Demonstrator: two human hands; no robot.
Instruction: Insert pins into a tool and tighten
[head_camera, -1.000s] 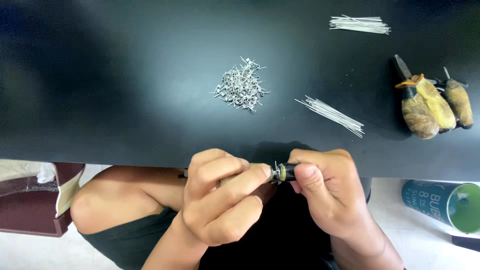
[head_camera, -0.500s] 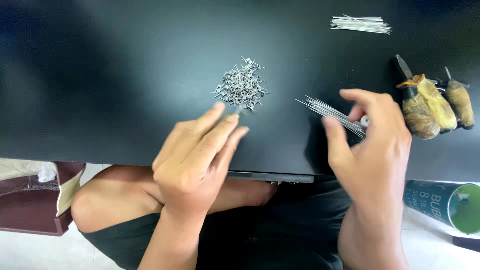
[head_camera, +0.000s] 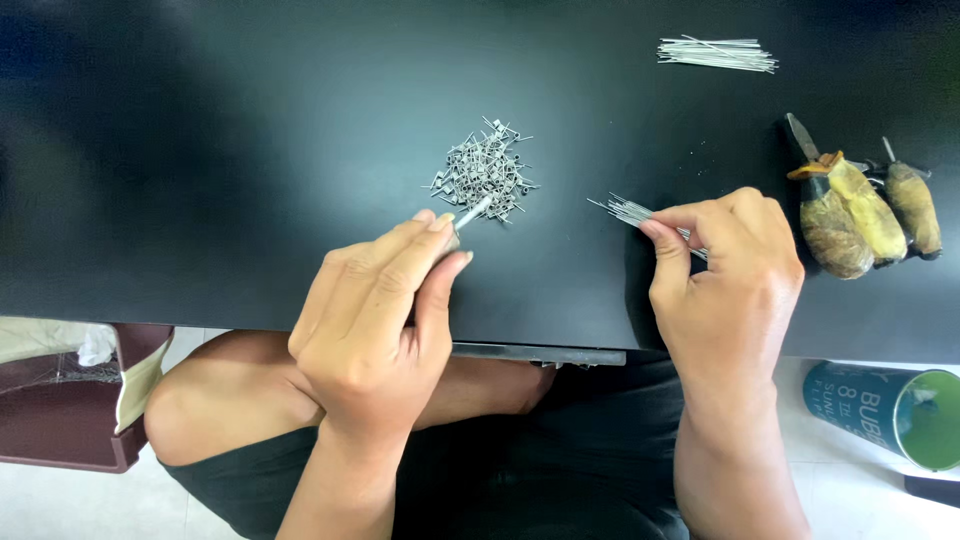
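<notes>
- A wide black surface (head_camera: 200, 150) fills the upper part of the view; it is matte, with a soft pale sheen of light toward its right side and top edge.
- A thin metal strip (head_camera: 540, 353) runs along the surface's near edge at the middle.
- Below the edge lies a pale, whitish floor (head_camera: 60, 500), brightly lit.
- At the lower left stands a dark maroon box (head_camera: 60, 430) holding crumpled pale material.
- At the lower right a teal cylindrical can (head_camera: 880, 410) lies on its side on the floor, its green open end facing right.
</notes>
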